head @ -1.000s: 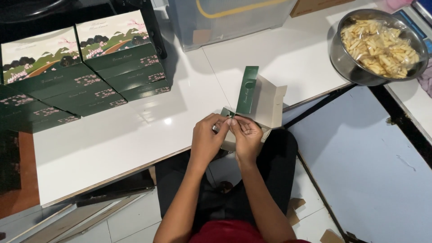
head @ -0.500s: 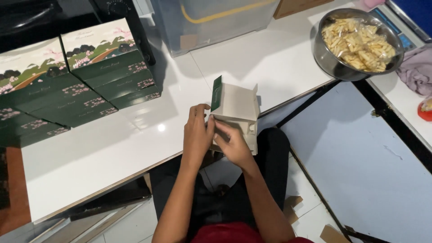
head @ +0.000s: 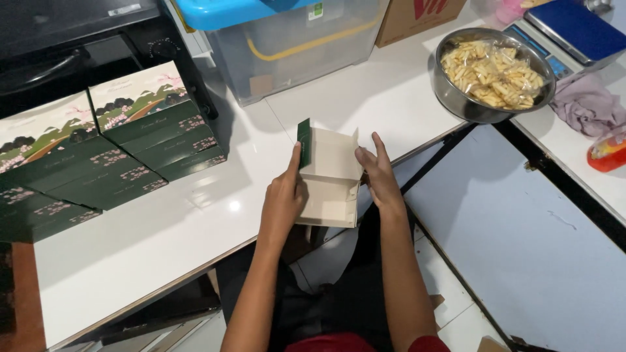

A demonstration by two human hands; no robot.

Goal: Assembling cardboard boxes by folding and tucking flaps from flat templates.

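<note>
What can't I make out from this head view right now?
- Left hand: its fingers sit behind the wall of the open carton, so the grip is hidden.
- Stacked green boxes: cut off by the left edge, count unclear.
- Clear storage tub: contents blurred behind plastic, top cropped.
- Right hand: palm side hidden against the carton.

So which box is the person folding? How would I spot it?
Find the white table. At its front edge, both hands hold an open cardboard box. Unlike the closed green boxes stacked far left, its plain cream inside shows, with one green flap standing up.
</note>
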